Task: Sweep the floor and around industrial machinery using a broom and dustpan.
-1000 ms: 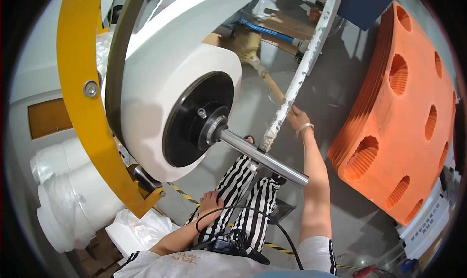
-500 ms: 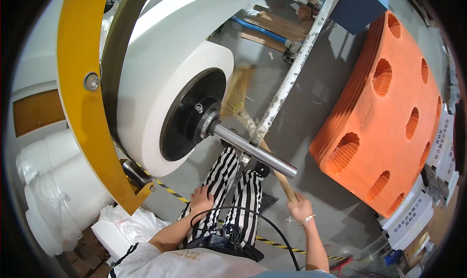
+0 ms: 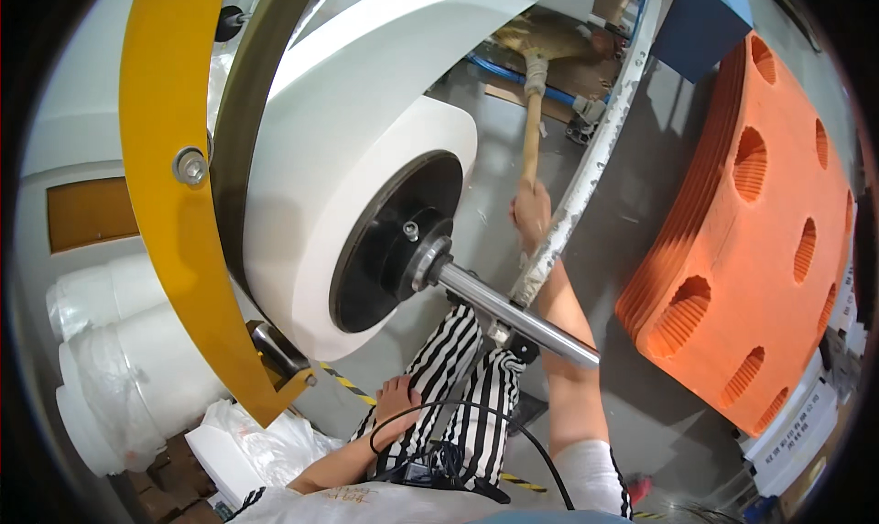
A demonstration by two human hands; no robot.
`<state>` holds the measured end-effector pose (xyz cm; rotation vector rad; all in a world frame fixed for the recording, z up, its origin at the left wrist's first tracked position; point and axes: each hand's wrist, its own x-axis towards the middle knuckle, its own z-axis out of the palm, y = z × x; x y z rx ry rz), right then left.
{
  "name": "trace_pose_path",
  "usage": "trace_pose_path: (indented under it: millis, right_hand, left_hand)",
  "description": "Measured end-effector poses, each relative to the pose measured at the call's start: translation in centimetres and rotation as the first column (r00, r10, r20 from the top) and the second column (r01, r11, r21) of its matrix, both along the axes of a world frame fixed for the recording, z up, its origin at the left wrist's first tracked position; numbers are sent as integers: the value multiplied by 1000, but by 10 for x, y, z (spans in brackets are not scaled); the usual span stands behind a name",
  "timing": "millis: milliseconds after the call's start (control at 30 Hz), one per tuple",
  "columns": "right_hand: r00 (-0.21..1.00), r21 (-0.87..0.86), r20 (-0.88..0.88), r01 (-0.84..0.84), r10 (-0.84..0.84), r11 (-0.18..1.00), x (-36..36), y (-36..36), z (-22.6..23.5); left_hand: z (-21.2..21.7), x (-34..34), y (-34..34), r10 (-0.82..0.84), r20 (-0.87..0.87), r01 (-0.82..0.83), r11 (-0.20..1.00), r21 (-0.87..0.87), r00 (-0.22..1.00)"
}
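My right hand (image 3: 532, 214) is closed round the wooden handle of a broom (image 3: 532, 130). The arm stretches forward beneath a steel shaft (image 3: 522, 318) and past a chipped white bar (image 3: 595, 167). At the far end the broom's straw head lies by cardboard and a blue hose (image 3: 499, 67), partly hidden by the white roll. My left hand (image 3: 396, 403) rests on my striped trouser leg (image 3: 444, 350), holding nothing, its fingers lying along the cloth. The shaft runs from the black hub (image 3: 394, 235) of a large white roll (image 3: 307, 267), left of the right arm.
A curved yellow machine arm (image 3: 169, 203) rises at the left, with plastic-wrapped white rolls (image 3: 137, 368) below it. On the right stands a stack of orange slabs with ribbed holes (image 3: 723, 332), a blue block (image 3: 700, 34) behind. A black cable (image 3: 494, 414) loops across my lap.
My right hand has reached forward with the broom, whose head has gone from beside the roll to the cardboard farther off. My left hand stays on the leg; the view has shifted slightly.
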<state>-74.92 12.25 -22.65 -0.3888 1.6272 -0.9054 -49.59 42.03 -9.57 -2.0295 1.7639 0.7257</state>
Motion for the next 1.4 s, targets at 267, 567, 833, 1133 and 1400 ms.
trace_pose_path:
  millis: [267,567,833,1133,1400]
  right_hand:
    - [788,187,-460,-366,410,912,-40,39,19]
    - [793,270,-358,-417,493,868,-44,316,80]
    - [761,-55,-402,-576,510,816,-82,278,25]
    - [694,91,-483,-566,534,819,-105,78,-2]
    - [930,0,-43,-366,366,931,-101,96,-84]
  left_hand:
    - [-1,10,-2,-11,-49,9,999,-41,999]
    - [-5,6,1,-92,-22,93,993,67,996]
    - [-5,14,-2,-75,-41,76,997,32,996]
    - [-1,23,-3,-14,-57,13,1000,-10,998]
    - [1,20,-19,0,-79,-1,1000,-17,997]
